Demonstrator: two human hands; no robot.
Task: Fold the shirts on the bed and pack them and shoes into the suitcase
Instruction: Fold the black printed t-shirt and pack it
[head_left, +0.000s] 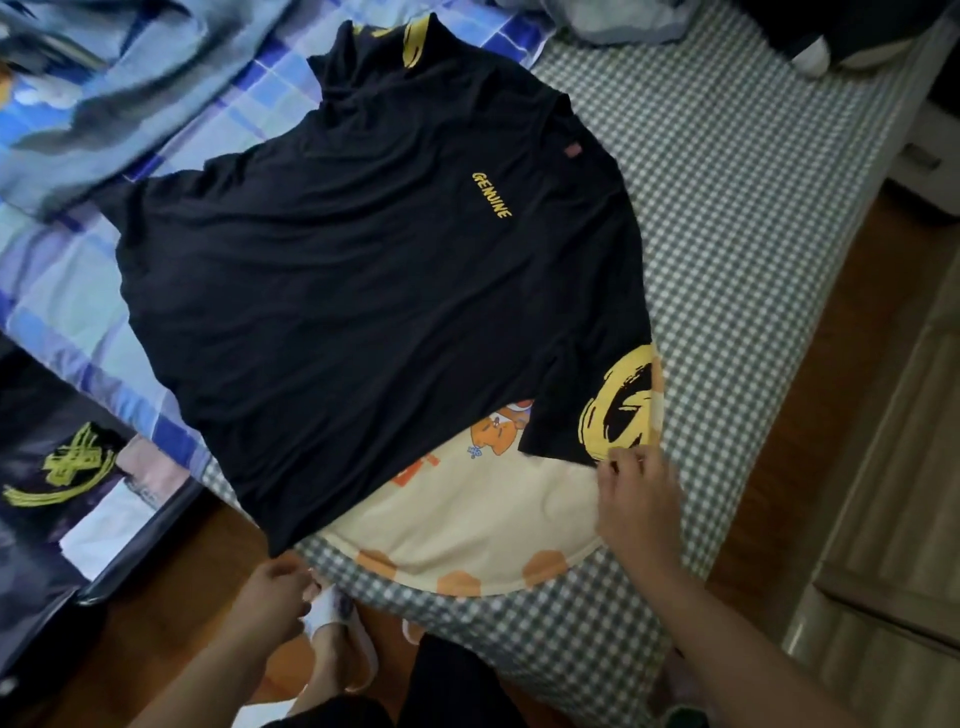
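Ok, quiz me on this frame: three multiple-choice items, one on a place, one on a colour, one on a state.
1. The black shirt lies on:
A) the bed
B) the floor
C) a chair

2. The word printed on its chest is:
A) white
B) yellow
C) red

3. The right hand is:
A) flat on the floor
B) hanging idle
C) pinching the sleeve

Answers:
1 A, it is spread over the checked bed.
2 B, the letters are yellow.
3 C, its fingers pinch the edge of the sleeve.
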